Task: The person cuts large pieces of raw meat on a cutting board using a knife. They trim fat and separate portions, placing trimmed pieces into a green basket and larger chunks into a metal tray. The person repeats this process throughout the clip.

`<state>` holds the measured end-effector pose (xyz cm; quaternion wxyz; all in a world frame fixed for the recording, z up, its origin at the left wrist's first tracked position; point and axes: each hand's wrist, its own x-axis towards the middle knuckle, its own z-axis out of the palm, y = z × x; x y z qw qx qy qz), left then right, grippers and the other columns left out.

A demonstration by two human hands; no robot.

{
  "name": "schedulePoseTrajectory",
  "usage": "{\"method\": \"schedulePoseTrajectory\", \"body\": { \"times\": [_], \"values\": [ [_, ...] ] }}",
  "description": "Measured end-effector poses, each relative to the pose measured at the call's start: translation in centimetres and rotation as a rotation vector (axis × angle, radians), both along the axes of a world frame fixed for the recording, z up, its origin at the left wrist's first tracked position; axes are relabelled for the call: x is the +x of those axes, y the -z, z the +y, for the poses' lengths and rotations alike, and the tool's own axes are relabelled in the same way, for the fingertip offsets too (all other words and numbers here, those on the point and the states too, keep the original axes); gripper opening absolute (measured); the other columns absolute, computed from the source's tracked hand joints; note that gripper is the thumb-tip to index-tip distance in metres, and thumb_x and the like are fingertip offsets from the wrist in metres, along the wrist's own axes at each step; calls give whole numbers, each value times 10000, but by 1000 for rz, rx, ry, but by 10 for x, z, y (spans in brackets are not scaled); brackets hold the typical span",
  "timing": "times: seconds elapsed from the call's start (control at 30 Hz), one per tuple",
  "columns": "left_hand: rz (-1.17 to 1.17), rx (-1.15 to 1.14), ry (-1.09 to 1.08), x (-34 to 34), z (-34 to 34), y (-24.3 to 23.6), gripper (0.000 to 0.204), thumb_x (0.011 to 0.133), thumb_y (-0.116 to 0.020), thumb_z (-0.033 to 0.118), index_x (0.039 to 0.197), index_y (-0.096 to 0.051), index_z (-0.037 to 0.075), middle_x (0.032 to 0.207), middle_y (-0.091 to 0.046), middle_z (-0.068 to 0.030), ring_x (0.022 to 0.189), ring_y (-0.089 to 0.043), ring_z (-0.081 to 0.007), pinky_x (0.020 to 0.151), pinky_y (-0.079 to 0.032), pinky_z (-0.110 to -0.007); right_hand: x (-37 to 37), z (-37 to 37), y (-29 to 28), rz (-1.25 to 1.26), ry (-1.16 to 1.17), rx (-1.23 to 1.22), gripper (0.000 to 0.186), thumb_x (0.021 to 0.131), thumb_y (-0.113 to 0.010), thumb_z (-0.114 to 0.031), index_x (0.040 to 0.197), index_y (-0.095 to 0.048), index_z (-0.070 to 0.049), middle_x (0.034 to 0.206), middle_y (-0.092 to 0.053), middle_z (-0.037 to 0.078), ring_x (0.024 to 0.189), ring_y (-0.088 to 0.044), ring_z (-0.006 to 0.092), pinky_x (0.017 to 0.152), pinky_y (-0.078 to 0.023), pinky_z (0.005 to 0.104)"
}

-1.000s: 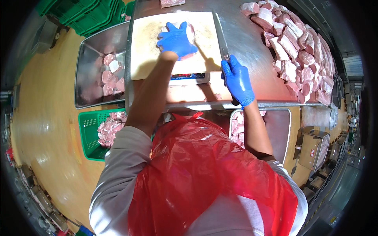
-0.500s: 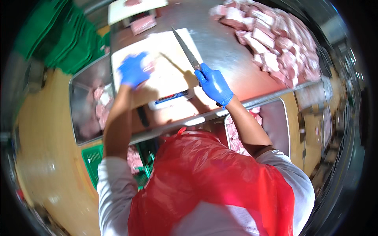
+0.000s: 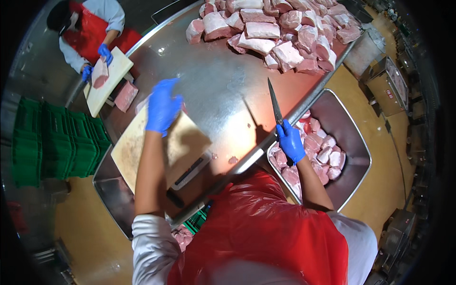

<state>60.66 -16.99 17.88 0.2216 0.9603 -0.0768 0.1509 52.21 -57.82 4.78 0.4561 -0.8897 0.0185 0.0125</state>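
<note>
My right hand point(image 3: 291, 142), in a blue glove, is closed round the handle of a long, narrow knife point(image 3: 274, 102). The blade points up and away, over the right part of the steel table. My left hand point(image 3: 163, 108), also gloved in blue, is over the far part of the white cutting board point(image 3: 130, 154). Its thumb stands apart from the fingers, and the fingertips are slightly blurred. Pink meat point(image 3: 184, 108) peeks out beside this hand, which hides most of it. Farther right on the table lies a large heap of meat pieces point(image 3: 289, 35).
A steel bin of cut meat point(image 3: 363, 161) is at the right; another bin point(image 3: 116, 202) is under the board's left side. Green crates point(image 3: 57, 142) stand stacked at left. Across the table, a co-worker point(image 3: 97, 28) handles meat on another board point(image 3: 114, 78). A flat white object point(image 3: 202, 166) lies near the board.
The view has swung, bringing the co-worker and more of the right bin into sight. My right hand has moved right with the knife, now near the table edge. My left hand reaches farther out.
</note>
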Motion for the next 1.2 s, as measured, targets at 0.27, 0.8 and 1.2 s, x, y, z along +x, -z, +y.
{"method": "schedulePoseTrajectory", "body": {
  "times": [0.27,0.8,1.2],
  "values": [
    [514,199,4,177,-119,152,535,769,-669,307,1231,-659,38,1225,-662,-245,1151,-626,-404,997,-492,-447,28,-86,72,141,196,216,218,1064,-529,-202,1147,-605,-15,612,-517,35,497,-458,122,459,-375,337],
    [1012,1112,-648,148,5,247,514,956,-619,177,1442,-458,221,1415,-427,-227,1341,-456,-467,850,-498,-730,135,-133,79,265,267,413,130,1056,-536,-122,1054,-594,-6,720,-579,8,609,-482,52,523,-401,256],
    [709,329,-397,192,15,102,519,711,-797,165,1133,-536,12,1015,-666,-167,910,-688,-279,803,-571,-390,131,-145,78,181,233,312,147,1061,-549,-164,1011,-592,-33,706,-530,-24,582,-444,36,500,-370,236]
  ]
}}
